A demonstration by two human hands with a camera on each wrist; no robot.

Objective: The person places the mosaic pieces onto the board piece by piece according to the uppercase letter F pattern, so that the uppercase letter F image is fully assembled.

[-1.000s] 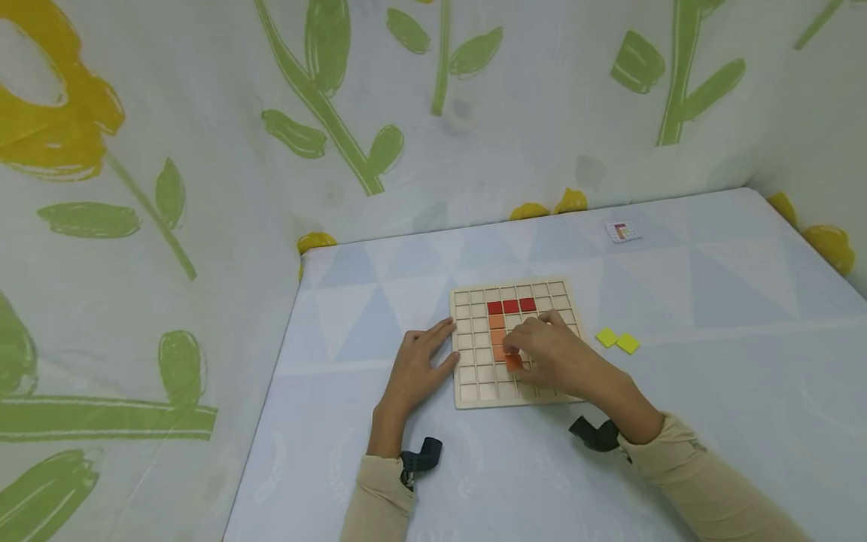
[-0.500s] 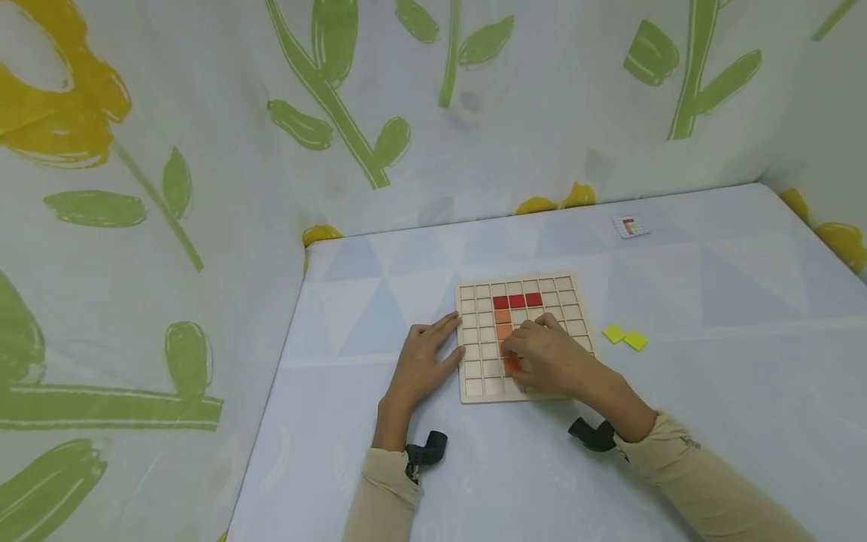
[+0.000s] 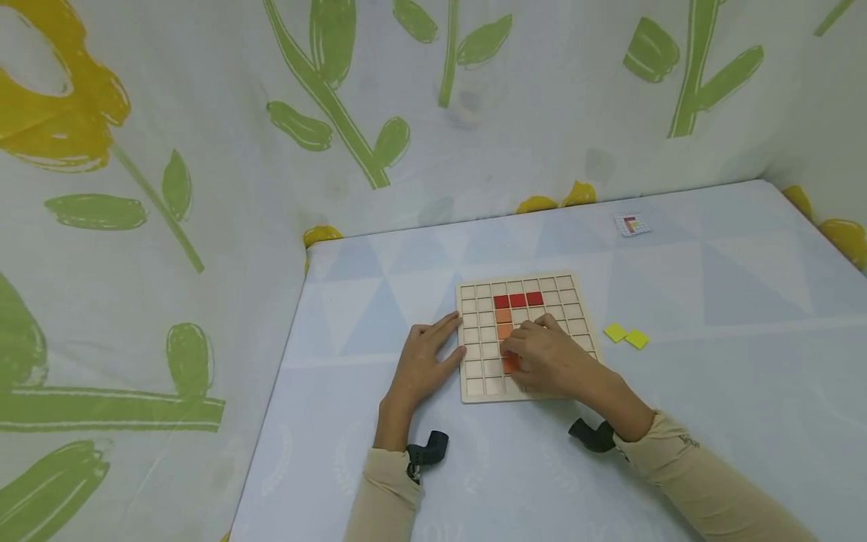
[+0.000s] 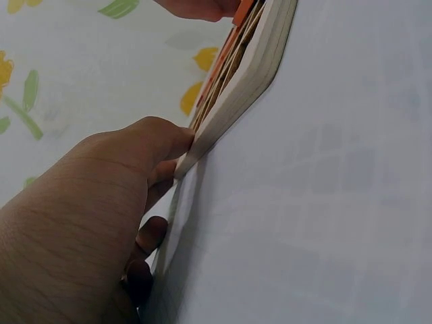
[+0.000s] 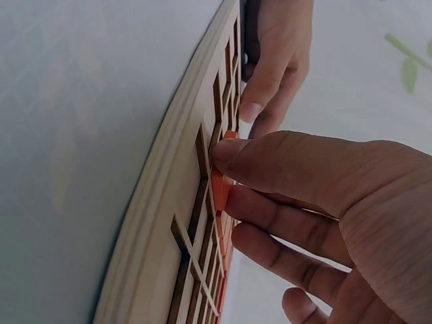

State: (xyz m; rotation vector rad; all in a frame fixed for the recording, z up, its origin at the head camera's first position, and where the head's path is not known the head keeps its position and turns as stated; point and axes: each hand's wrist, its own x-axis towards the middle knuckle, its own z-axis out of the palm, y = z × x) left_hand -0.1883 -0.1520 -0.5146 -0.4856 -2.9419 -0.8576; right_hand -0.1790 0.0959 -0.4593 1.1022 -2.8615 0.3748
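Note:
A pale wooden grid board (image 3: 479, 346) lies on the table, with a row of red square tiles (image 3: 518, 300) and a column of orange tiles (image 3: 504, 316) running down from the row's left end. My right hand (image 3: 555, 360) pinches an orange tile (image 5: 219, 189) between thumb and fingers at the lower end of that column, partly covering the tiles there. At the board's left edge rests my left hand (image 3: 421, 366), fingers extended and thumb (image 4: 172, 138) against the rim.
Two yellow square tiles (image 3: 626, 336) lie on the table right of the board. Farther back is a small printed pattern card (image 3: 633, 224). A patterned cloth wall (image 3: 460, 165) rises behind the table's far edge.
The pinched orange tile has moved slightly left, from beside the column's line into it, and looks flatter on the board. The left hand stays at the edge. The head view has shifted slightly.

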